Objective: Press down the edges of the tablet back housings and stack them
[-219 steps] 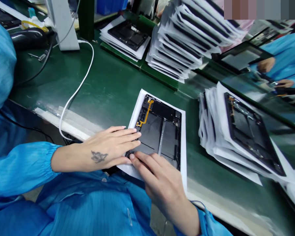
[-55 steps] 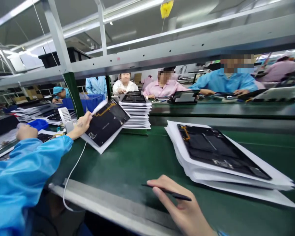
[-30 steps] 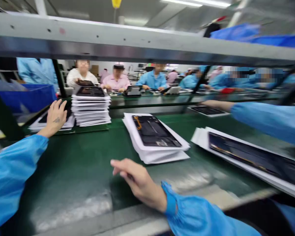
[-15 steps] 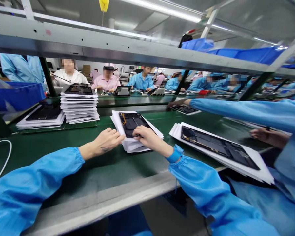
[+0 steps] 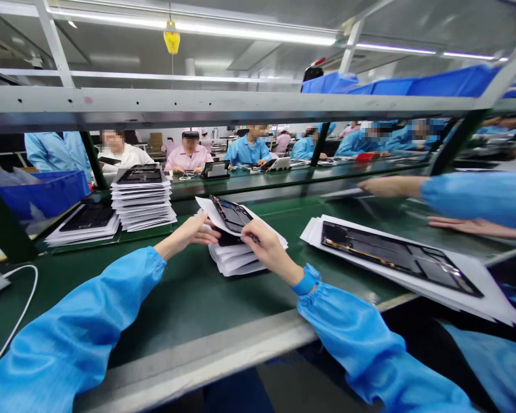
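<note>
A black tablet shell (image 5: pixel 232 214) with thin inner parts lies on a white sheet (image 5: pixel 212 211). The sheet's near edge is raised and tilted off a stack of white sheets (image 5: pixel 241 265), and another dark panel (image 5: pixel 227 238) shows beneath it. My right hand (image 5: pixel 264 244) pinches the raised near edge of the sheet, close to the shell's corner. My left hand (image 5: pixel 191 235) is at the left edge of the raised sheet, thumb and fingers apart, fingertips beside the gap under it. Whether those fingertips touch the sheet I cannot tell.
Left stands a tall stack of sheets and shells (image 5: pixel 143 201), beside a lower stack (image 5: pixel 86 223) and a blue bin (image 5: pixel 47 192). Another stack (image 5: pixel 391 252) lies right, near a co-worker's hands (image 5: pixel 391 186). A metal shelf (image 5: pixel 241 106) crosses above; a white cable (image 5: pixel 30 292) lies left.
The sheet with the tablet shell has been lifted at its near edge. My left hand's fingers have spread at its side. The co-worker's arm has moved right, and the view has tilted up.
</note>
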`<state>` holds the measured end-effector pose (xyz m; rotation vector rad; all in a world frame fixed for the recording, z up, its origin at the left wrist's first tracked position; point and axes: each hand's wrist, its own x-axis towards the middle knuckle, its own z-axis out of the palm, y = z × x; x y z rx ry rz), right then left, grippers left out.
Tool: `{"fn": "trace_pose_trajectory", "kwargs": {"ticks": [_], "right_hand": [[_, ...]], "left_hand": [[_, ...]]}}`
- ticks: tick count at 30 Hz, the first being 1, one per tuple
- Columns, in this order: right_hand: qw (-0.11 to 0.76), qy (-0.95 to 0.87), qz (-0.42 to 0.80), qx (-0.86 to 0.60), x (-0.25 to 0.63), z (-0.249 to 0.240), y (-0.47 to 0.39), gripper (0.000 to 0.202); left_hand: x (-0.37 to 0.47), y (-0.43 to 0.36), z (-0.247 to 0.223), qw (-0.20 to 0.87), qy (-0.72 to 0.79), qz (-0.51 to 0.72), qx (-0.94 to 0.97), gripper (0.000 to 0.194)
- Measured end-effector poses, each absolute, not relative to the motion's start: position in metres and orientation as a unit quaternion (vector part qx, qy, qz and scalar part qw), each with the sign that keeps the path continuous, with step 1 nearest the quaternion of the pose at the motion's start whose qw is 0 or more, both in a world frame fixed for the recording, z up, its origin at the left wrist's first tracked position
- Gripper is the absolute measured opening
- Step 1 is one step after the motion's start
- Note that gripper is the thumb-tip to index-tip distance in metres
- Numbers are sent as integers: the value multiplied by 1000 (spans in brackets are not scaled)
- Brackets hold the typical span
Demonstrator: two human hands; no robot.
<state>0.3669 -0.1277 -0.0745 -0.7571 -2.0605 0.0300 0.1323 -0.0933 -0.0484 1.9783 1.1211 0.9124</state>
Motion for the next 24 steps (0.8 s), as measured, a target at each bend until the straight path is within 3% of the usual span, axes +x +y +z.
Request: {"fn": "trace_pose_trajectory", "kwargs": {"ticks": [3, 7, 14, 17, 19, 22, 24], "right_hand": [[453, -847, 17, -278, 353, -79, -142, 19], [457, -855, 20, -245, 340, -87, -194, 19], [527, -807, 134, -232, 333, -104, -293, 60], [549, -769, 257, -204, 305, -114, -306, 41], [537, -757, 311, -205, 280, -120, -313, 23], [483, -781, 330, -217, 250, -129, -322, 32], [455, -799, 324, -223, 239, -136, -326, 35]], "left_hand": [[148, -92, -41, 417, 422, 403, 697, 57], [127, -143, -41, 442, 422, 475, 633, 49], [15, -277, -75, 479, 588, 442, 479, 61], [-4, -299, -89, 479, 615, 441, 445, 64], [-14, -301, -94, 462, 609, 422, 487, 65], [-37, -304, -94, 313, 674, 299, 598, 62], [-49, -312, -92, 169, 708, 215, 651, 49]]}}
